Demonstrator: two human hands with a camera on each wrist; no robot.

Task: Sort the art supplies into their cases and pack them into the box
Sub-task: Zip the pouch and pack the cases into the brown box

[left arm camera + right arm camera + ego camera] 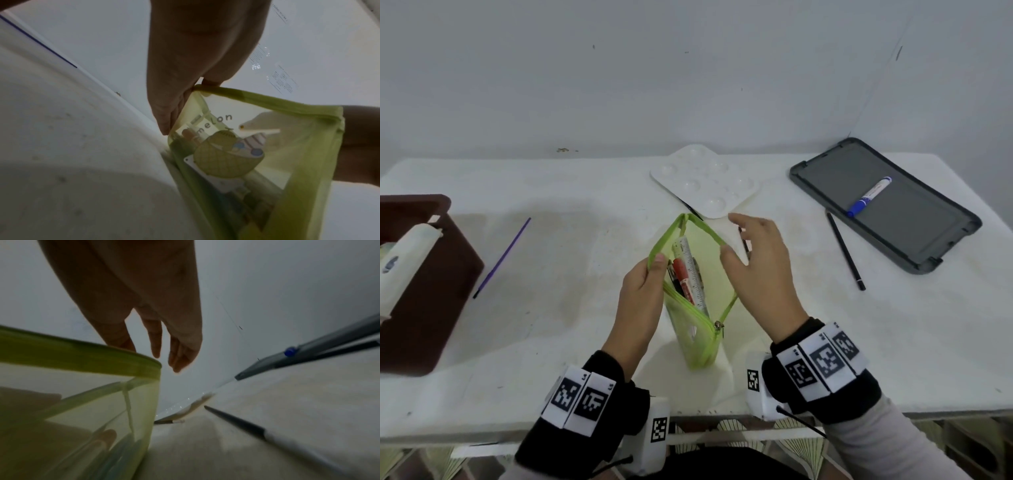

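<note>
A green see-through zip pouch [695, 329] stands open at the table's middle, printed "melon" on its side [216, 120]. A ruler [690, 270] and a red marker [682, 274] stick up inside it. My left hand [659, 262] pinches the pouch's left rim [207, 88]. On the other side, my right hand [736, 236] has straight fingers, its thumb against the right rim [123, 356], and holds nothing. A grey case [914, 222] lies open at the right with a blue marker [869, 197] in it. The brown box [424, 291] is at the left edge.
A white palette [705, 181] lies behind the pouch, with a thin brush [693, 209] poking out from under it. A black pencil [846, 251] lies beside the grey case, another [744, 240] under my right hand. A purple brush [501, 258] lies left. A white case [404, 260] rests in the box.
</note>
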